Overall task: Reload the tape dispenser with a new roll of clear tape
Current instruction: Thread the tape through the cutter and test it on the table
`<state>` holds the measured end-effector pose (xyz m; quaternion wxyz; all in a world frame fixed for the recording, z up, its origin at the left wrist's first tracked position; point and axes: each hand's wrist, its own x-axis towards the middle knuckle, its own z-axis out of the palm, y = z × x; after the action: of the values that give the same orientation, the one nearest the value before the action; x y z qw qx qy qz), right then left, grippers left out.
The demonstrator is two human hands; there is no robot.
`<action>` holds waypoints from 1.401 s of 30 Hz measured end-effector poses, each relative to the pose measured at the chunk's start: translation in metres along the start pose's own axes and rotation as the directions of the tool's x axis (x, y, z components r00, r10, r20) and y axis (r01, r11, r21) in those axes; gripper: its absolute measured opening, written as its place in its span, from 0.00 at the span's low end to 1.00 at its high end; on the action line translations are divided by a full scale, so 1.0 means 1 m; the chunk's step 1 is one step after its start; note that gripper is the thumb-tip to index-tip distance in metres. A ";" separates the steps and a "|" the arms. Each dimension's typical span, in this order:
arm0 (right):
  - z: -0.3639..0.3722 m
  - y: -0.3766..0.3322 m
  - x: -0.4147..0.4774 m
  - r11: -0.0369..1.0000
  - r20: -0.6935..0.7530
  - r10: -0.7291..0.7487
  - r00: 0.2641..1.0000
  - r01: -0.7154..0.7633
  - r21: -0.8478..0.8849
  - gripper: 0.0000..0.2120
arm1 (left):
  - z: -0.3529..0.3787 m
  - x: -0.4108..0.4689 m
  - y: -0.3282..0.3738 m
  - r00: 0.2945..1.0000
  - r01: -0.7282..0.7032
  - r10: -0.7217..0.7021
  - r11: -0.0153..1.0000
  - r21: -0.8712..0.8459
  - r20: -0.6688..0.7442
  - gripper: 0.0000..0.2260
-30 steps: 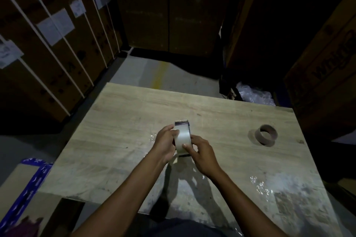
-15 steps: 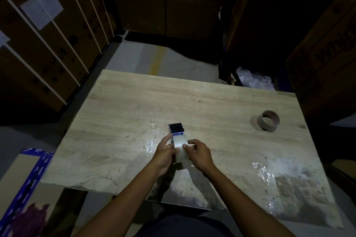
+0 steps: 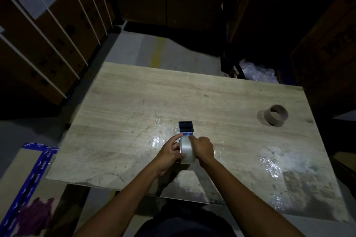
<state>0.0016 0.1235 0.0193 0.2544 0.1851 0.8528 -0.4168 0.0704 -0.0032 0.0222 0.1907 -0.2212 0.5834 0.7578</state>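
A blue and black tape dispenser [image 3: 185, 127] lies on the wooden table [image 3: 134, 106], its toothed blade end pointing away from me. A roll of clear tape [image 3: 186, 150] sits in its near end. My left hand [image 3: 171, 152] grips the left side of the roll and dispenser. My right hand [image 3: 202, 148] grips the right side, with the thumb on top of the roll. An empty brown cardboard tape core [image 3: 275, 115] stands on the table at the far right.
Scraps of clear film [image 3: 269, 165] stick to the table's near right part. Stacked cardboard boxes [image 3: 48, 34] with white straps stand to the left, more boxes [image 3: 327, 48] to the right. A flat board with blue tape [image 3: 32, 175] lies on the floor at the left.
The dispenser with the roll has come down from a raised, tilted hold onto the table. Both hands have stayed on it, and my view has tilted downward.
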 end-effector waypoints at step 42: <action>-0.030 -0.033 0.015 0.594 0.357 -0.498 0.790 0.611 -0.524 0.10 | -0.027 0.034 0.008 0.994 -0.039 0.018 0.978 0.207 0.104 0.12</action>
<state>-0.0368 0.1299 0.0467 0.2303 -0.2205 0.9289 -0.1883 0.0405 -0.0304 0.0034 0.2314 -0.1529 0.6524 0.7053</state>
